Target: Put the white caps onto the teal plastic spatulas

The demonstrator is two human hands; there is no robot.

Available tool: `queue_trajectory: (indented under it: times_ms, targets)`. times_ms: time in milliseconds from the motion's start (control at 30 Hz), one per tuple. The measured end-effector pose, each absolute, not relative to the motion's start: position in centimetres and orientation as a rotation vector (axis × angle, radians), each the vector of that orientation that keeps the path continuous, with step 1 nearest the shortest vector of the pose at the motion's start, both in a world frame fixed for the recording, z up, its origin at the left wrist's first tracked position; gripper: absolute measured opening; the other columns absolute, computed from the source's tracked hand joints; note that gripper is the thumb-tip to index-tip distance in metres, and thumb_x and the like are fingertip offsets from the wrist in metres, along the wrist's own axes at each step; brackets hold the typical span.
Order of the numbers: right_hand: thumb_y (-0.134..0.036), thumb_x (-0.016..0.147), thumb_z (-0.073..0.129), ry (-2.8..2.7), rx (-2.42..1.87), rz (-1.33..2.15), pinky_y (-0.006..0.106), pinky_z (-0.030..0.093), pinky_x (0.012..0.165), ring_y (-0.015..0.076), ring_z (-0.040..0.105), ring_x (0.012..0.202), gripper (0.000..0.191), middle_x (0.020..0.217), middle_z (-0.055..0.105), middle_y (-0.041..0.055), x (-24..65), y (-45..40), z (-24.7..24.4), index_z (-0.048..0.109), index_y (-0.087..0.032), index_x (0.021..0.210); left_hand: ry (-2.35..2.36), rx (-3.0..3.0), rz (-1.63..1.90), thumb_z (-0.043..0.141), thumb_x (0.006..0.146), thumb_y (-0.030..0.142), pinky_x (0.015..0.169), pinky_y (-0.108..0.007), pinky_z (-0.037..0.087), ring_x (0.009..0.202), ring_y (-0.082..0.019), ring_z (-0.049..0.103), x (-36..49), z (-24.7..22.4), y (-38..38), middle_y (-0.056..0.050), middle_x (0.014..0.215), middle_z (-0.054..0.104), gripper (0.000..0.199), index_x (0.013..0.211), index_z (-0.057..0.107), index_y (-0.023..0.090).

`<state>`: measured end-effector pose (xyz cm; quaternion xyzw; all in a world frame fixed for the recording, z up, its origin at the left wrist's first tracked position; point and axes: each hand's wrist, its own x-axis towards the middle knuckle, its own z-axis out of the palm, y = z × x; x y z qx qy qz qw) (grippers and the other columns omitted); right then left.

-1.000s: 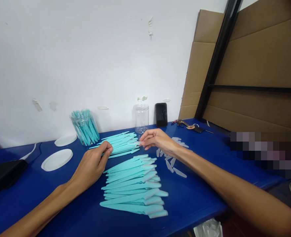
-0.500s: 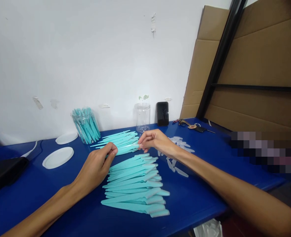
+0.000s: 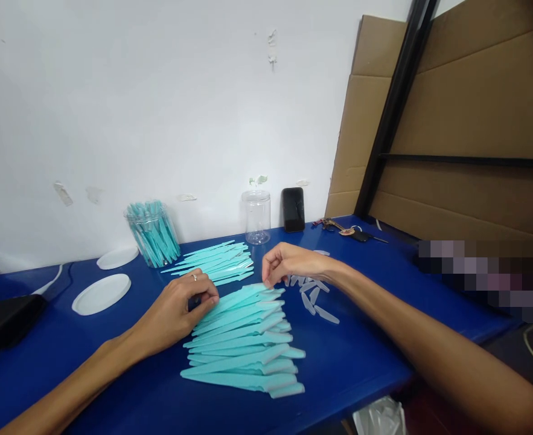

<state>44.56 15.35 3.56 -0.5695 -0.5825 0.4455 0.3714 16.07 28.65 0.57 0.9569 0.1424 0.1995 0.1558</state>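
Several turquoise sticks with clear caps lie in a near pile (image 3: 243, 341) on the blue table. Behind it lies a second group of turquoise sticks (image 3: 216, 260) without visible caps. My left hand (image 3: 189, 302) is closed at the left end of the near pile's top, thumb and fingertips together; what they pinch is too small to make out. My right hand (image 3: 287, 263) is closed in a pinch at the right end of the pile's topmost stick; its fingertips hide what they hold. Loose clear caps (image 3: 314, 296) lie beside and below my right hand.
A clear jar full of turquoise sticks (image 3: 153, 235) stands at the back left, near two white lids (image 3: 102, 294). An empty clear jar (image 3: 258, 217), a phone (image 3: 293, 209) and keys (image 3: 350, 231) are along the wall. A black object (image 3: 8, 329) lies at left.
Both hands have moved from the stick held between them over the back group down to the near pile's top. The view has shifted slightly.
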Motion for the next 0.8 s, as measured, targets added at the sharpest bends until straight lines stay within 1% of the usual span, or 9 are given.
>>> queue_trajectory:
  times_ms: [100,233,300,433,500,600,667,733,800]
  targets:
    - [-0.021,0.075,0.080,-1.486,-1.530,1.019,0.023,0.039,0.055,0.0143,0.063,0.066,0.005,0.074,0.079,0.0035,44.8,15.3,4.0,0.081,-0.019,0.070,0.487,2.781,0.616,0.051,0.112,0.047,0.079,-0.036,0.053,0.082,-0.020,0.066,15.8,0.0,30.0,-0.001,0.085,0.070,0.039,0.091,0.074,0.023]
    - [-0.028,0.090,0.075,-1.407,-1.703,0.714,0.026,0.044,0.058,0.0161,0.065,0.068,0.015,0.081,0.081,0.0077,46.6,15.3,4.6,0.081,-0.018,0.080,0.602,2.866,0.625,0.062,0.111,0.047,0.097,-0.046,0.058,0.106,-0.024,0.070,15.2,-1.0,32.4,-0.005,0.109,0.075,0.030,0.113,0.075,0.020]
    - [-0.025,0.092,0.074,-1.383,-1.835,0.531,0.028,0.046,0.062,0.0190,0.067,0.071,0.015,0.080,0.080,0.0091,48.0,15.2,4.6,0.081,-0.017,0.081,0.614,2.912,0.580,0.067,0.110,0.047,0.103,-0.049,0.059,0.115,-0.026,0.071,15.1,-1.3,33.1,-0.006,0.116,0.075,0.028,0.119,0.075,0.021]
    - [-0.012,0.082,0.081,-1.393,-2.112,0.225,0.034,0.047,0.075,0.0311,0.074,0.094,0.013,0.087,0.081,0.0136,50.8,14.8,4.5,0.079,-0.018,0.071,0.644,2.973,0.522,0.071,0.109,0.042,0.099,-0.047,0.062,0.114,-0.026,0.072,15.0,-1.7,33.5,-0.006,0.120,0.075,0.026,0.123,0.074,0.020]
    - [-0.013,0.082,0.085,-1.442,-2.202,0.179,0.035,0.047,0.078,0.0340,0.075,0.100,0.012,0.092,0.082,0.0139,51.5,14.6,4.5,0.080,-0.018,0.072,0.667,2.987,0.518,0.071,0.109,0.042,0.095,-0.045,0.063,0.108,-0.024,0.073,15.0,-1.8,33.5,-0.006,0.118,0.074,0.026,0.123,0.073,0.020]
    - [-0.025,0.087,0.088,-1.562,-2.266,0.236,0.034,0.049,0.077,0.0303,0.076,0.094,0.007,0.093,0.082,0.0096,51.2,14.5,4.4,0.084,-0.020,0.084,0.685,2.997,0.524,0.071,0.109,0.042,0.093,-0.043,0.064,0.103,-0.022,0.073,15.1,-1.9,33.6,-0.005,0.114,0.075,0.025,0.119,0.073,0.019]
    - [-0.032,0.093,0.088,-1.640,-2.296,0.310,0.034,0.055,0.079,0.0264,0.076,0.090,0.014,0.095,0.082,0.0068,50.5,14.6,4.3,0.084,-0.020,0.094,0.675,3.000,0.527,0.071,0.109,0.042,0.093,-0.043,0.063,0.104,-0.022,0.073,15.1,-1.9,33.6,-0.005,0.113,0.075,0.024,0.114,0.074,0.019]
    - [-0.038,0.101,0.083,-1.697,-2.329,0.373,0.038,0.062,0.087,0.0244,0.076,0.096,0.020,0.107,0.081,0.0064,49.7,14.7,4.3,0.081,-0.018,0.107,0.658,3.001,0.526,0.071,0.109,0.041,0.093,-0.043,0.064,0.103,-0.022,0.073,15.1,-1.9,33.6,-0.004,0.111,0.075,0.023,0.111,0.074,0.019]
    - [-0.039,0.108,0.076,-1.729,-2.356,0.413,0.044,0.065,0.094,0.0249,0.076,0.106,0.026,0.124,0.078,0.0086,49.1,14.7,4.2,0.077,-0.018,0.122,0.647,3.000,0.525,0.071,0.109,0.041,0.092,-0.042,0.064,0.101,-0.021,0.074,15.1,-1.8,33.6,-0.004,0.111,0.075,0.022,0.112,0.073,0.019]
